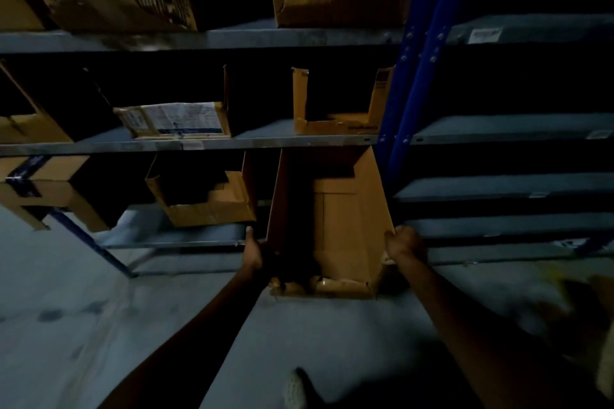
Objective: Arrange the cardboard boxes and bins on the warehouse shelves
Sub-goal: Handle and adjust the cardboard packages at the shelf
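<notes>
**One bin going in, eight already shelved**

We judge the task well along but not finished. The long bin is only partly home: its far end sits under the middle shelf, at the right end of the lower shelf beside the blue upright, while its near end hangs out over the floor. The right hand curls its fingers over the rim of the bin's right wall. The left hand lies against the outside of the left wall, thumb up, but its fingers are lost in the dark, so we cannot tell how they hold. What is left here, we think, is to slide the bin fully in and square it with its neighbours.

Counted, row by row:
- top shelf: two open boxes; a sliver of cardboard at the left edge we cannot count
- middle shelf: three, namely a dark box at left, a labelled box and a cut-front bin
- lower shelf: a taped box, an open bin and the held one

That makes nine in all; a blurred yellowish shape at the right edge may be more cardboard, though we cannot say.
</notes>
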The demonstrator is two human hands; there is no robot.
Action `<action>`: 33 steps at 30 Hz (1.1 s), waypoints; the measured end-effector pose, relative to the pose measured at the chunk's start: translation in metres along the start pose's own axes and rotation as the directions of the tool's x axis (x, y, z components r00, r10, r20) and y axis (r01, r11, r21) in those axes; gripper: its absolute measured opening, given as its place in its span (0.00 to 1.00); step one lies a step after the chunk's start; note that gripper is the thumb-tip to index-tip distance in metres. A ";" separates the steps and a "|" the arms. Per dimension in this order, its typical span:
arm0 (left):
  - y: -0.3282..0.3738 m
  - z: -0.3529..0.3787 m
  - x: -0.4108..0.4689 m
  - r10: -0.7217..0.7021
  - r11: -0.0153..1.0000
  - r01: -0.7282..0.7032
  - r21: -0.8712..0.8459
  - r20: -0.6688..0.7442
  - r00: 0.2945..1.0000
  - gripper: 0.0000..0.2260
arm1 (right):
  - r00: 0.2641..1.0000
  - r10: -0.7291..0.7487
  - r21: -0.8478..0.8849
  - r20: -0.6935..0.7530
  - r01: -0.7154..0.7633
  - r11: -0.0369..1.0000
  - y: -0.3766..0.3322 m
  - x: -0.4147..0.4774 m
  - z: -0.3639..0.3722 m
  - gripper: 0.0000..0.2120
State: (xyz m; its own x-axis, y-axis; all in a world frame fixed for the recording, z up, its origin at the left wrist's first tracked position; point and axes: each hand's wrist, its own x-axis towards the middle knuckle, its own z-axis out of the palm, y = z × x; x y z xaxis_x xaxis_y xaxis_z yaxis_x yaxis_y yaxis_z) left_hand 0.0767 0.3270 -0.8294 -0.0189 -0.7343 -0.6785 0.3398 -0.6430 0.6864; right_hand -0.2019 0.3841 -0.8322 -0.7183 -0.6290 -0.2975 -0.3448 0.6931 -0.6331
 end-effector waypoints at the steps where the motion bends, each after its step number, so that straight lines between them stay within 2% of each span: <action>1: 0.005 0.003 0.007 0.003 1.000 -0.003 -0.024 -0.019 1.000 0.28 | 1.000 -0.018 0.025 0.003 0.018 1.000 -0.006 0.007 0.000 0.09; 4: 0.012 0.012 0.042 0.048 0.996 -0.045 0.071 -0.039 0.998 0.19 | 0.999 -0.050 0.198 0.020 0.045 0.979 -0.026 0.027 0.005 0.10; 6: 0.012 0.014 0.064 0.060 0.989 -0.054 0.134 -0.043 0.997 0.13 | 0.983 -0.041 0.312 0.181 -0.017 0.950 -0.033 0.032 0.009 0.18; 8: 0.013 0.020 0.076 0.066 0.972 -0.065 0.227 0.003 0.998 0.07 | 0.912 -0.021 0.231 0.409 -0.081 0.969 -0.033 0.040 0.015 0.30; 10: 0.015 0.024 0.093 0.052 0.959 -0.062 0.277 0.042 0.998 0.12 | 0.848 -0.002 0.089 0.530 -0.054 0.995 -0.034 0.049 0.022 0.38; 11: 0.018 0.027 0.100 0.062 0.950 -0.076 0.303 0.057 0.996 0.13 | 0.847 -0.006 0.093 0.531 -0.051 0.994 -0.035 0.056 0.026 0.39; 13: 0.021 0.031 0.134 0.109 0.937 -0.123 0.326 0.060 0.992 0.13 | 0.895 -0.059 0.175 0.442 -0.022 0.984 -0.043 0.072 0.033 0.39; 15: 0.028 0.041 0.154 0.137 0.945 -0.135 0.296 0.015 0.991 0.10 | 0.930 -0.090 0.279 0.357 -0.015 0.960 -0.054 0.090 0.040 0.36; 17: 0.042 0.054 0.150 0.180 0.922 -0.162 0.351 -0.020 0.983 0.05 | 0.954 -0.130 0.324 0.269 0.037 0.945 -0.061 0.106 0.047 0.32; 20: 0.057 0.071 0.151 0.214 0.876 -0.196 0.440 0.008 0.977 0.08 | 0.973 -0.142 0.247 0.180 0.095 0.964 -0.065 0.127 0.058 0.30; 23: 0.063 0.075 0.167 0.233 0.866 -0.201 0.457 -0.013 0.972 0.03 | 0.974 -0.146 0.150 0.175 0.120 0.981 -0.072 0.137 0.060 0.26; 25: 0.061 0.076 0.179 0.293 0.833 -0.236 0.499 -0.037 0.955 0.07 | 0.976 -0.152 0.040 0.158 0.148 0.988 -0.076 0.147 0.061 0.23; 26: 0.060 0.076 0.179 0.364 0.786 -0.294 0.544 -0.022 0.931 0.12 | 0.976 -0.166 -0.018 0.143 0.170 0.985 -0.078 0.151 0.059 0.22; 27: 0.061 0.077 0.175 0.457 0.697 -0.367 0.616 0.013 0.889 0.16 | 0.977 -0.175 -0.067 0.125 0.184 0.981 -0.079 0.159 0.061 0.23; 29: 0.063 0.080 0.169 0.580 0.443 -0.452 0.774 0.137 0.803 0.21 | 0.975 -0.192 -0.099 0.109 0.203 0.974 -0.085 0.168 0.058 0.24; 31: 0.067 0.083 0.173 0.602 0.293 -0.523 0.801 0.270 0.751 0.25 | 0.988 -0.155 -0.138 0.016 0.156 0.978 -0.092 0.180 0.062 0.31; 32: 0.070 0.085 0.176 0.599 0.245 -0.545 0.802 0.317 0.735 0.26 | 0.987 -0.161 -0.229 0.004 0.158 0.961 -0.097 0.187 0.058 0.30; 33: 0.072 0.086 0.180 0.599 0.198 -0.553 0.810 0.346 0.722 0.26 | 0.983 -0.178 -0.291 0.043 0.183 0.939 -0.101 0.193 0.054 0.24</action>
State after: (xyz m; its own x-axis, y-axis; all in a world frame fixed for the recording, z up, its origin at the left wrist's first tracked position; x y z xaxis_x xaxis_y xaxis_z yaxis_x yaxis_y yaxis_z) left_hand 0.0167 0.1292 -0.8794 -0.1358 -0.9907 0.0122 -0.6836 0.1026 0.7226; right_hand -0.2732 0.1743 -0.8640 -0.6189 -0.7568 -0.2102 -0.6310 0.6384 -0.4408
